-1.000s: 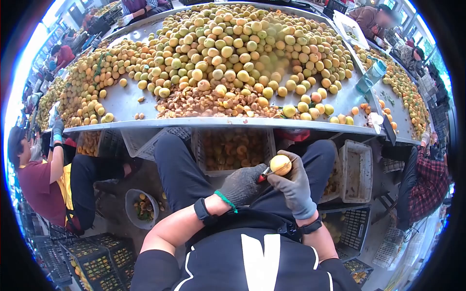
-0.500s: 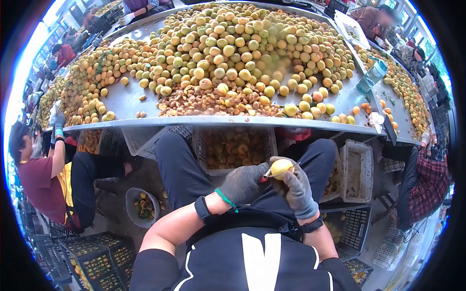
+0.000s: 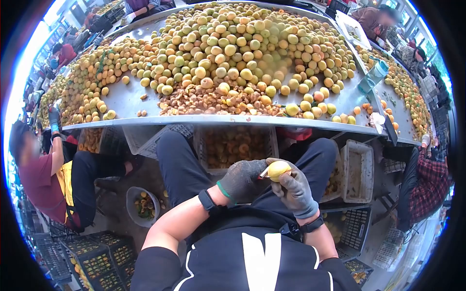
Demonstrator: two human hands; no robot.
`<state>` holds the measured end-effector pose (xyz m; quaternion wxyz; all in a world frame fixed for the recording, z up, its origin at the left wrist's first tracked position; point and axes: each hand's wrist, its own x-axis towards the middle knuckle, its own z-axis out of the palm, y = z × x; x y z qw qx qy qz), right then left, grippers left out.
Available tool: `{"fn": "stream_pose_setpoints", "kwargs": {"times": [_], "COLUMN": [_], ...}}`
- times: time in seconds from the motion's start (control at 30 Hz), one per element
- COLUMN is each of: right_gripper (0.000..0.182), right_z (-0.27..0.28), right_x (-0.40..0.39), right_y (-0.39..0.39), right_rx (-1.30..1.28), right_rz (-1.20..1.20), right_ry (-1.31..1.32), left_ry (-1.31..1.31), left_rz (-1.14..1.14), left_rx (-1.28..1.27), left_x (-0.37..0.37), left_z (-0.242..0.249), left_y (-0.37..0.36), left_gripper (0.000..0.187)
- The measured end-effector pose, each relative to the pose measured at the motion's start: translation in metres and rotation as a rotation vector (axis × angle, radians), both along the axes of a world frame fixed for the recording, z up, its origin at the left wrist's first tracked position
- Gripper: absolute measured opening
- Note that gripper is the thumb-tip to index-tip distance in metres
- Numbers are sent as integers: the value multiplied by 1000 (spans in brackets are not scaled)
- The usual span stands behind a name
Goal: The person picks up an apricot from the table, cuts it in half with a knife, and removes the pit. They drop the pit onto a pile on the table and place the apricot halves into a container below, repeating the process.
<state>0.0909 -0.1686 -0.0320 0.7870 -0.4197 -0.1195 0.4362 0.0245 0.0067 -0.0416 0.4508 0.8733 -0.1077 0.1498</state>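
While the right hand [image 3: 293, 191] cups a yellow fruit [image 3: 278, 170] in its curled, gloved fingers, the left hand [image 3: 242, 180] is closed round a small knife [image 3: 263, 173] whose red-handled end shows at the fruit's left side; the fruit sits low over the lap, between the knees, so that anything dropped would land near the crate [image 3: 234, 148] of cut pieces under the tabletop [image 3: 126, 99]. Both hands are shut on what they hold, meeting at the fruit so one steadies it against the blade. The tabletop carries a big heap [image 3: 242, 43] of whole fruit, with a brown strip of stones [image 3: 208, 103] near its front edge, within reach. A bowl [image 3: 141, 206] of scraps stands on the floor to the left. Another person [image 3: 43, 179] sits at the left, one gloved hand raised to the tabletop edge
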Motion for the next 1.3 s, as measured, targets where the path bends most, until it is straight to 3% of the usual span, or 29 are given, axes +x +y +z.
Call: {"fn": "stream_pose_setpoints", "kwargs": {"times": [0.07, 0.1, 0.17, 0.2, 0.27, 0.3, 0.37, 0.43, 0.47, 0.5, 0.53, 0.57, 0.63, 0.67, 0.7, 0.77, 0.8, 0.87, 0.9, 1.0, 1.17, 1.23, 1.3], "right_gripper": [47, 45, 42, 41, 43, 43, 38, 34, 37, 40, 39, 39, 36, 26, 26, 23, 23, 33, 33, 39, 38, 37, 36], "right_z": [0, 1, 1, -2, -12, -13, -8, -2, -2, -3, -7, -12, -16, -2, -5, -19, -25, -33, -33, -15, -10, -4, 2], "right_x": [-2, -4, 1, 7, 17, 19, 19, 15, 15, 16, 25, 25, 22, 14, 14, 18, 16, 10, 9, 10, 12, 20, 23], "right_y": [4, 8, 8, 4, -5, -4, 2, 6, 6, 5, -2, -2, 3, 1, 2, 6, 9, 11, 11, 8, 5, 5, 8], "right_rx": [-24, -93, -160, -101, -3, -3, 58, -36, -87, -137, 26, 28, -129, -373, -375, -485, -485, -248, -248, -468, -509, -480, -491], "right_rz": [-27, -151, -281, -295, -224, -225, -96, -165, -169, -175, -8, -13, -62, -101, -102, -206, -206, -262, -260, -220, -123, -44, 73], "right_ry": [-48, -105, -164, -91, 191, 192, 444, 315, 270, 226, 268, 268, 203, -437, -436, -1059, -1057, 96, 98, -837, -950, -1438, -1348], "left_ry": [86, 84, 298, 305, 338, 365, 346, 201, 216, 217, 241, 265, 288, 311, 311, 226, 228, 163, 165, 26, 70, 50, 28], "left_rz": [-42, -44, -7, 10, 38, 79, 85, 17, 5, 4, 7, 8, -7, -18, -20, -52, -53, -31, -29, -61, -99, -124, -150], "left_rx": [-54, -55, -46, -327, -399, -472, -416, -313, -237, -235, -203, -171, -116, -63, -63, -6, -6, 123, 124, 121, 196, 250, 303], "left_x": [0, -1, -4, -10, -12, -12, -9, -4, -3, 0, 2, 5, 8, 10, 12, 15, 15, 16, 18, 20, 14, 14, 13], "left_z": [-6, -13, -23, -27, -8, 3, 16, 21, 24, 24, 22, 23, 30, 32, 31, 29, 31, 38, 37, 32, 36, 34, 36], "left_y": [2, 1, -2, -5, -5, -3, 0, 0, 0, 0, -1, -1, 1, 1, 1, 1, -1, -6, -7, -9, -6, -2, -2], "left_gripper": [19, 19, 17, 20, 22, 23, 28, 33, 45, 45, 51, 58, 63, 68, 68, 74, 74, 74, 74, 71, 63, 66, 70]}}
